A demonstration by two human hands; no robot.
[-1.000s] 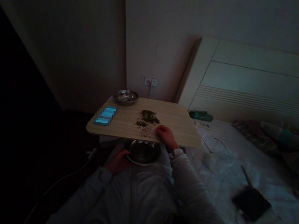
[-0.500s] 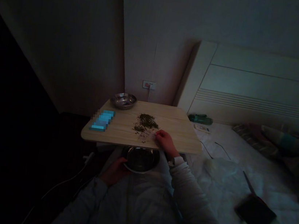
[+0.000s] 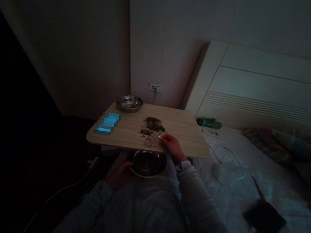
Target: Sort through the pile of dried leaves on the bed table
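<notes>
Stretching along the right, the bed with its pale headboard is the largest thing, and a black object and a green bottle-like item lie on it. Beside it stands the wooden bench, its long axis running left to right. At its near edge, over the person's lap, a round steel basin opens upward; the left hand grasps its left side, fingers closed at the rim. A shallow metal bowl, also mouth up, sits at the bench's far left corner. Near it, a blue-lit rectangle is pixelated, its content unreadable, its long axis slanting from near left to far right. Mid-bench, dark green bits lie loosely scattered, the spread slanting from far right toward near left. The right hand rests at their near right side, beside a clear patch-like piece, fingertips pinched on a small pale thing, too small to name, pointing toward the far left.
</notes>
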